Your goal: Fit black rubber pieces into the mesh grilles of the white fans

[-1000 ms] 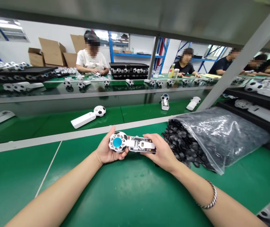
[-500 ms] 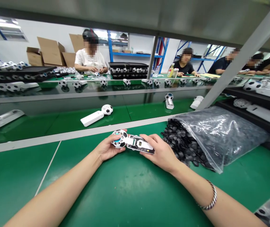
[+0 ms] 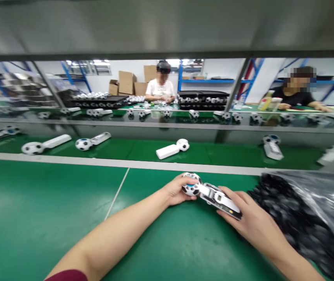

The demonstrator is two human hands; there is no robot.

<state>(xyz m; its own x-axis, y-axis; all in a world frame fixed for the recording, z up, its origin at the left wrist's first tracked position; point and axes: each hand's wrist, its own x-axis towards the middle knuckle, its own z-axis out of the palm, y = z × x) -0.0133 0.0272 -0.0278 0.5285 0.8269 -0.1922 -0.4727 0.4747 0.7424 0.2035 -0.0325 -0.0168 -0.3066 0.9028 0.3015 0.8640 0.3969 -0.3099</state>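
Between my two hands is a small handheld fan (image 3: 205, 190) with a round, soccer-ball-patterned head and a white handle. The handle's face is uncovered, showing inner parts and a small yellow piece near its end. My left hand (image 3: 181, 190) is closed around the ball head, thumb lying over its blue centre. At the other end, my right hand (image 3: 244, 208) grips the handle between thumb and fingers. The fan is held above the green table (image 3: 155, 242). To the right of my right hand spills a heap of small black pieces (image 3: 289, 210) from a clear plastic bag (image 3: 327, 199).
Beyond a pale rail (image 3: 213, 167), a green strip carries several similar fans, one white fan (image 3: 169, 150) straight ahead. Farther off, a co-worker in a white shirt (image 3: 160, 91) and another in black (image 3: 298, 99) sit at a bench. A grey shelf (image 3: 167, 29) hangs overhead.
My view has swung left, so the hands and bag appear farther right. Both hands keep hold of the fan, whose handle end now tilts lower to the right.
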